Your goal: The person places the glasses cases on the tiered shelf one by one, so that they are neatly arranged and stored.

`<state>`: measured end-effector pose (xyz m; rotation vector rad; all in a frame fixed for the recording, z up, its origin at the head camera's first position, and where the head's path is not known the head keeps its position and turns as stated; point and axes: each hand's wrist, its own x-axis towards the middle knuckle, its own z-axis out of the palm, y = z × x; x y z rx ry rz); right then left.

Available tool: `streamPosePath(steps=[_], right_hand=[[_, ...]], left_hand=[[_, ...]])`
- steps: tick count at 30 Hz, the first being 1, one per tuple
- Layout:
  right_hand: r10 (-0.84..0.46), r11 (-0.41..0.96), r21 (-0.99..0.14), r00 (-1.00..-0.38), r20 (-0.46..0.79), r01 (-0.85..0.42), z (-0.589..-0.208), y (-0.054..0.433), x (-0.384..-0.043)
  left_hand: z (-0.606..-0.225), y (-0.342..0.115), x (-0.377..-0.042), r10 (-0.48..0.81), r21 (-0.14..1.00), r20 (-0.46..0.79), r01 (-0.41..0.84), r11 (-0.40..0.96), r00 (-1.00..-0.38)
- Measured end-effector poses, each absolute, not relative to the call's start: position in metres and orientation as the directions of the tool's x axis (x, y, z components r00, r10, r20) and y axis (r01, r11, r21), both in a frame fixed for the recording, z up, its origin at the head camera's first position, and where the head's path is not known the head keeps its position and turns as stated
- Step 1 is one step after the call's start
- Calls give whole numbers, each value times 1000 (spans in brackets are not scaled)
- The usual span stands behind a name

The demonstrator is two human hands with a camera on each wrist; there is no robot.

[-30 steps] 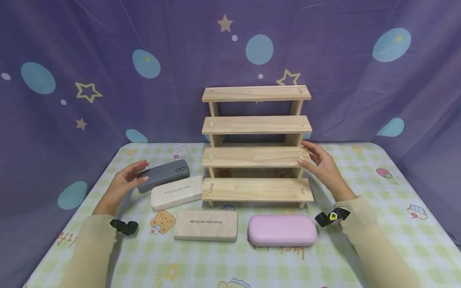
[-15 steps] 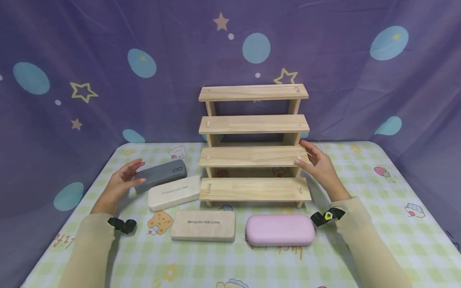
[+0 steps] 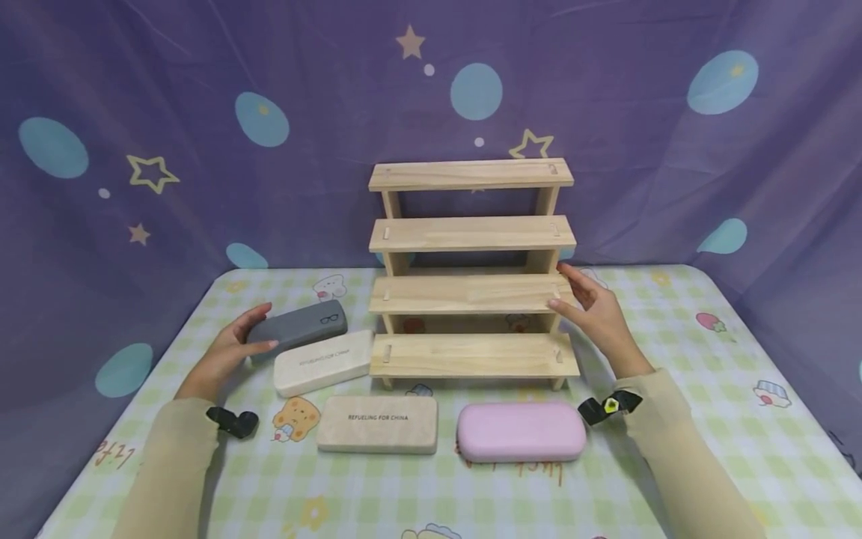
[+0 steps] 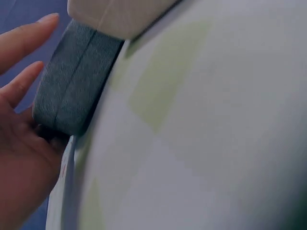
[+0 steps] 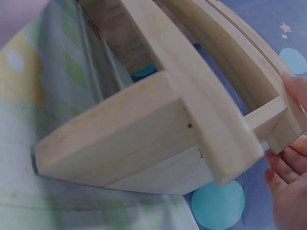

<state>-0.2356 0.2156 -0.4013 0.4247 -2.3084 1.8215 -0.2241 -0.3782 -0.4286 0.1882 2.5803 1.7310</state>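
Note:
My left hand (image 3: 221, 358) holds the left end of a dark grey glasses case (image 3: 296, 326), thumb along the front and fingers on the far side. In the left wrist view the end of this case (image 4: 72, 81) sits at the palm. A four-tier wooden display stand (image 3: 471, 294) stands at the back middle. My right hand (image 3: 601, 320) grips its right side, the thumb on the end of the second board from the bottom and the fingers behind. In the right wrist view that hand (image 5: 293, 182) reaches round the board's end.
A cream glasses case (image 3: 323, 363) lies against the grey case and close to the stand's left foot. In front lie a beige case (image 3: 377, 424) with printed lettering and a pink case (image 3: 521, 432). A checked cloth (image 3: 377, 498) covers the table; a purple curtain (image 3: 323, 209) hangs behind.
My left hand has moved slightly right, closer round the grey case's end. The right hand stays on the stand. The whole head view has shifted a little.

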Motion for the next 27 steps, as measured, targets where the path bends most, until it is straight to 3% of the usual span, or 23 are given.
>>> streamPosePath(steps=[4,13,27], right_hand=[[-124,191,-921,-939,322,-340,-403,216,-236],[-129,176,-920,-935,330,-349,-405,217,-235],[-128,156,-920,-931,343,-360,-404,215,-236]], left_hand=[[-432,-382,-226,153,921,11,70,384,-988],[-431,-383,-228,142,829,-118,-19,559,-983],[-429,-384,-231,33,742,-108,-59,668,-994]])
